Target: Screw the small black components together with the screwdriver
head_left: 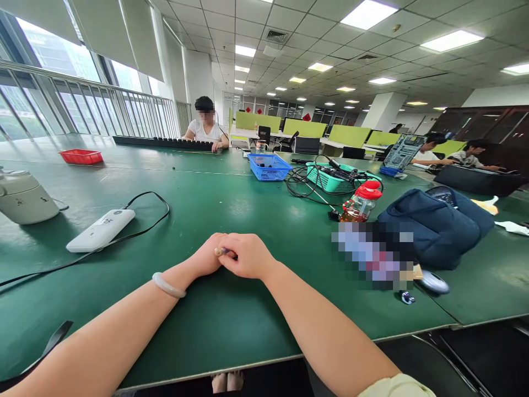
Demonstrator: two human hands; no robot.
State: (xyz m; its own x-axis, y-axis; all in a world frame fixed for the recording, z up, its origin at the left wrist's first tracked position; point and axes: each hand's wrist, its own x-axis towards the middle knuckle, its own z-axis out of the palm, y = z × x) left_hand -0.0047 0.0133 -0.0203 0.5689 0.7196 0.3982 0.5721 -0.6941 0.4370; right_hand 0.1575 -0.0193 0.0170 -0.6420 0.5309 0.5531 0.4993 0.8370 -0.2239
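Observation:
Both my hands rest together on the green table (231, 320), near its front edge. My right hand (250, 256) lies closed over the fingers of my left hand (206, 257). A small brass-tipped object (219, 251) sticks out between them; I cannot make out what it is or which hand grips it. A pale bangle (167, 285) sits on my left wrist.
A white power bank (101, 230) with a black cable (144, 220) lies left, beside a beige kettle (25, 196). A red-capped bottle (361, 203), dark blue bag (433, 223), blue basket (268, 166), teal basket (334, 177) and red tray (81, 156) stand farther off. People sit across.

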